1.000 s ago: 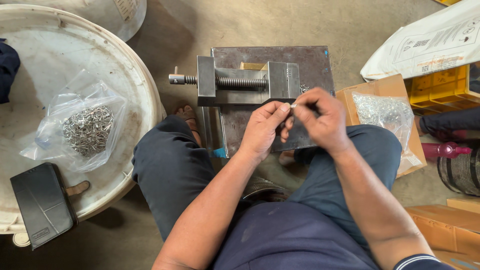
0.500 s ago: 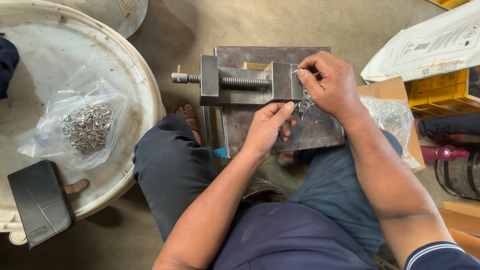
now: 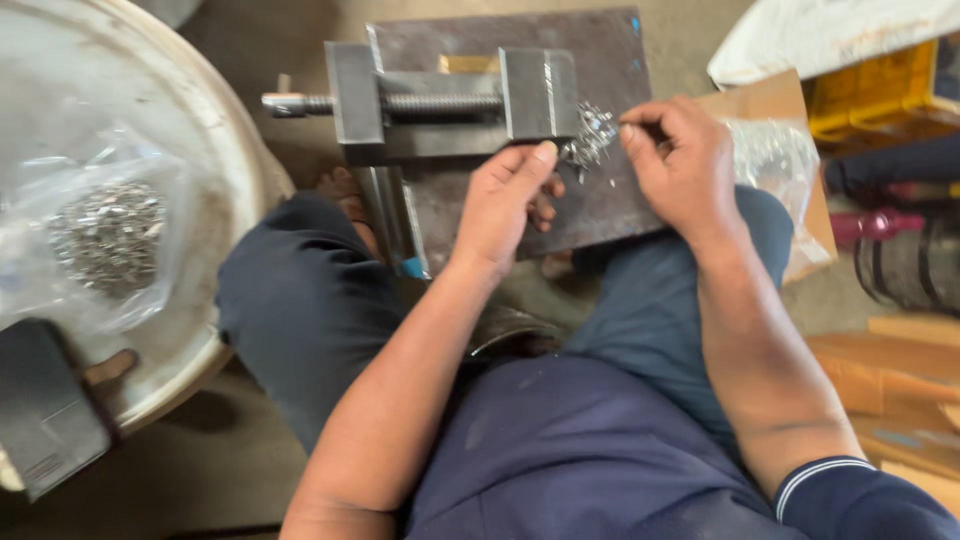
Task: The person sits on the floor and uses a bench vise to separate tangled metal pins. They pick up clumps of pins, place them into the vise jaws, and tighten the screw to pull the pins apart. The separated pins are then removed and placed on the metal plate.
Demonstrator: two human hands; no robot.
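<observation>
Since half a second ago the right hand has come down from the vise's top edge to a small heap of metal parts, its grip pinched together just beside them. The left hand has risen to touch the heap from the other side, fingers loosely apart. The shiny, tangled heap lies on the dark steel plate beside the grey vise. A clear bag of similar parts rests in the white tub at left; another clear bag sits in a cardboard box at right, a yellow crate behind it.
</observation>
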